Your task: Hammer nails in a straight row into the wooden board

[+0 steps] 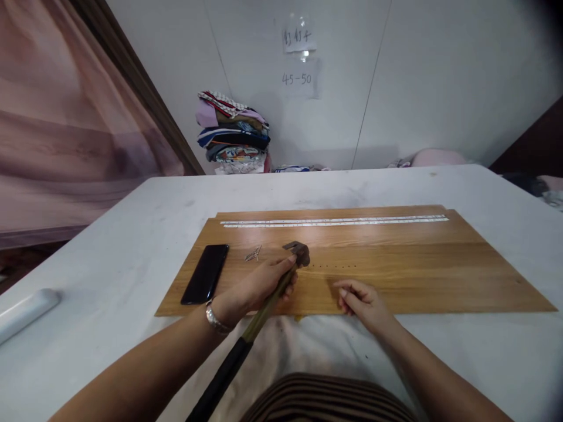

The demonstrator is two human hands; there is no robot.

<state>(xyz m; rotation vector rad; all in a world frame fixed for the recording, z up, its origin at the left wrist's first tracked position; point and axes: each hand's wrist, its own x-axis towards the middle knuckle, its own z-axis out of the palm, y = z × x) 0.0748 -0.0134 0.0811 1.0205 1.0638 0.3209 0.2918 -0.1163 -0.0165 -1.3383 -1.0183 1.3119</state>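
Note:
My left hand (268,278) is wrapped round a claw hammer, close under its rusty metal head (300,252). The hammer's wooden handle slants down toward me and ends in a black grip (222,378). Beyond my left hand lies a small pile of nails (253,254) on the wooden board (417,275). My right hand (358,299) is over the board's near edge, its fingers loosely bent and the index finger partly stretched; nothing shows in it. A row of small dark dots (334,266) runs across the board between the hammer head and the area beyond my right hand.
On the board's left side lies a black phone (205,274). Two long white ruled strips (334,222) stretch along its far part. A white rounded object (29,310) is at the left of the white-covered table (109,258). Folded clothes (235,132) are stacked behind, by the wall.

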